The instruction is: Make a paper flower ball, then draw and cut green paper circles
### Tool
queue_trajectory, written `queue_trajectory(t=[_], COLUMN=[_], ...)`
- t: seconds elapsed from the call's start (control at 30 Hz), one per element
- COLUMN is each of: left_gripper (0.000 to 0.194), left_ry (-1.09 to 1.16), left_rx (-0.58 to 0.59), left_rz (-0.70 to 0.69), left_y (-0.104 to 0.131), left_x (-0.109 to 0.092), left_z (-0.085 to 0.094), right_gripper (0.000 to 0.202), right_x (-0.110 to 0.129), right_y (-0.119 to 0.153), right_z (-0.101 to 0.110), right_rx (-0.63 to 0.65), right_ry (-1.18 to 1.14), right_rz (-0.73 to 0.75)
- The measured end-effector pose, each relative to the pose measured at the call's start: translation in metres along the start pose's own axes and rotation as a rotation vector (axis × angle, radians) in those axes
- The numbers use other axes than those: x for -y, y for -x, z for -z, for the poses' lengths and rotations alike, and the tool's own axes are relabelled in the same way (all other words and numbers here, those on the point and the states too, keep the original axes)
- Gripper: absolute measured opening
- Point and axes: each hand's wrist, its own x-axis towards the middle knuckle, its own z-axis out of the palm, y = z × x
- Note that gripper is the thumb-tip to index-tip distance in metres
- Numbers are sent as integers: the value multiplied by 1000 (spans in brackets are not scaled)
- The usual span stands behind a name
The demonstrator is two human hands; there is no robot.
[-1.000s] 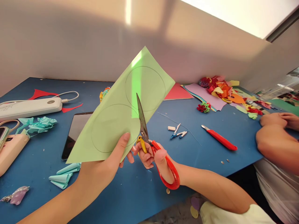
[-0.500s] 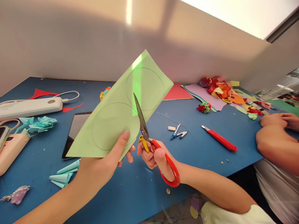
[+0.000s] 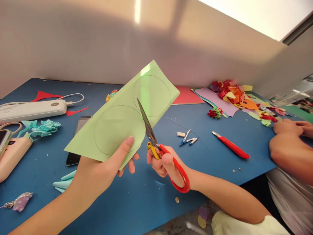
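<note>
A sheet of light green paper (image 3: 117, 127) with two circles drawn on it is pinched in my left hand (image 3: 114, 160), thumb on top and fingers underneath. Part of the lower circle's right edge is cut along its line. My right hand (image 3: 168, 166) grips scissors (image 3: 150, 132) with one red handle and one yellow handle. Their blades point up and left, lying at the cut between the two circles. One blade shows in front of the paper; the other is mostly hidden.
On the blue table (image 3: 137, 202) lie a red utility knife (image 3: 232, 147), a compass (image 3: 187, 138), an eraser (image 3: 181, 134) and a white power bank (image 3: 34, 111). Colourful paper scraps (image 3: 234, 96) are heaped at back right. Another person's arms (image 3: 286, 143) rest at the right edge.
The green paper has tilted and shifted slightly left and down with my left hand. The scissors' tip sits a little further left on the sheet. The camera view has moved slightly.
</note>
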Motion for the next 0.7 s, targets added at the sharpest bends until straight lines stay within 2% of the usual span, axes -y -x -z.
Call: queue_trajectory(t=[0.13, 0.2, 0.3, 0.57, 0.7], left_gripper=[36, 37, 37, 32, 33], left_ry=[-40, -66, -112, -113, -115], left_rx=[-9, 51, 175, 150, 218], left_rz=[15, -6, -38, -58, -80], left_y=[-3, -8, -15, -13, -17], left_x=[-1, 1, 5, 2, 8], left_z=[5, 10, 16, 15, 19], right_gripper=[79, 86, 86, 88, 88], right_x=[0, -1, -3, 3, 4], right_y=[-3, -6, -11, -10, -9], right_z=[4, 8, 13, 8, 7], right_rx=[38, 129, 239, 174, 171], right_ry=[59, 63, 53, -5, 5], right_rz=[-4, 8, 96, 36, 40])
